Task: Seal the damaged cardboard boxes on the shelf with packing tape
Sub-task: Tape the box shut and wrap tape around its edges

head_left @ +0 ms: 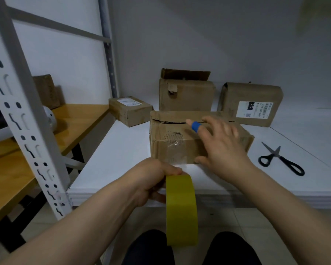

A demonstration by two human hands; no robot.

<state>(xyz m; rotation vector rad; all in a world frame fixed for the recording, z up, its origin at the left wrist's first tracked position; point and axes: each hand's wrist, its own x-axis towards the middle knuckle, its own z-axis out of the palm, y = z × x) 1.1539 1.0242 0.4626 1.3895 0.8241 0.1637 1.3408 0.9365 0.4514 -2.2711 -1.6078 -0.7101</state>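
Note:
A worn cardboard box (172,142) with a torn top seam and old clear tape sits near the front of the white shelf (113,159). My right hand (220,144) hovers open over its right half, fingers spread, a blue band on the index finger. Below the shelf edge my left hand (151,180) grips a yellow roll of packing tape (181,209), held edge-on. Three more cardboard boxes stand behind: a small flat one (131,110), a taller one with an open flap and a hole (186,96), and a labelled one (251,103).
Black-handled scissors (281,159) lie on the shelf to the right of the front box. A white perforated shelf upright (27,121) rises at left, with a wooden table (78,119) beyond it. My knees show below, over a tiled floor.

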